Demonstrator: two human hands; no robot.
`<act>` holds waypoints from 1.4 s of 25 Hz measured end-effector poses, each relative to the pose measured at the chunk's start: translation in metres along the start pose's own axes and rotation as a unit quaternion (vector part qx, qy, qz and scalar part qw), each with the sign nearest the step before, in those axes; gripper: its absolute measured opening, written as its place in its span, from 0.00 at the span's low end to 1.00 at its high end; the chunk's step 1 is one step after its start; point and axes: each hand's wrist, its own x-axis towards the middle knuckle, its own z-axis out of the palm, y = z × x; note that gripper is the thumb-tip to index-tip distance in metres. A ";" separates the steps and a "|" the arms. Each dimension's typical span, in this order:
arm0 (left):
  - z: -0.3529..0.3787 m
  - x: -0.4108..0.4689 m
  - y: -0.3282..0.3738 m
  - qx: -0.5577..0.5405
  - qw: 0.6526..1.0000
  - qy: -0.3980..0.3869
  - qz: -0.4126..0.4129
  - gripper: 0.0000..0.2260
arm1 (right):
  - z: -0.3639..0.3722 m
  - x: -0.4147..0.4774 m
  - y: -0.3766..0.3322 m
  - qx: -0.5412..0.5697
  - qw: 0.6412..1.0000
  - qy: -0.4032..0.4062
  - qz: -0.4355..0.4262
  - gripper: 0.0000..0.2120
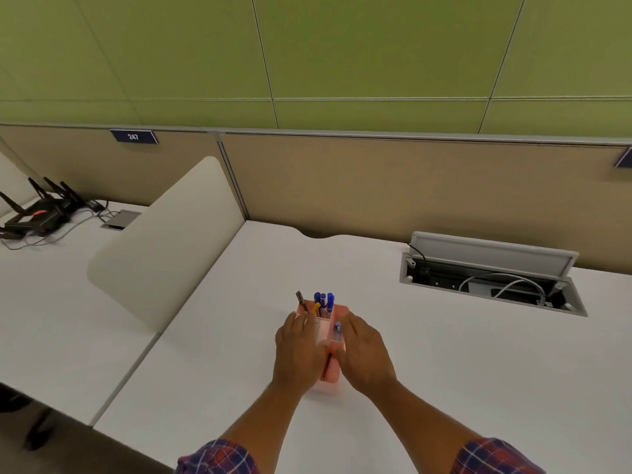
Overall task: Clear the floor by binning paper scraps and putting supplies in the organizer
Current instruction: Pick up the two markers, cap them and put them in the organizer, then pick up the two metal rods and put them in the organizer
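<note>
A pink organizer (331,372) stands on the white desk (444,371) in front of me. Several blue pens (324,300) stick up from its far compartment, with a yellow one and a dark tool (301,299) at its left. Another blue-capped pen (337,328) sits in a nearer compartment. My left hand (297,350) presses against the organizer's left side and my right hand (366,354) against its right side, so both hands clasp it between them. No paper scraps or bin are in view.
An open cable box (492,282) with white cables is set into the desk at the right. A cream divider panel (164,244) stands at the left, with a black router (37,213) on the neighbouring desk. A tan partition (410,186) backs the desk.
</note>
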 end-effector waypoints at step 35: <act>0.162 -0.545 0.124 0.092 0.942 -0.201 0.251 0.37 | 0.015 -0.694 0.109 -0.108 0.941 -0.011 0.321 0.37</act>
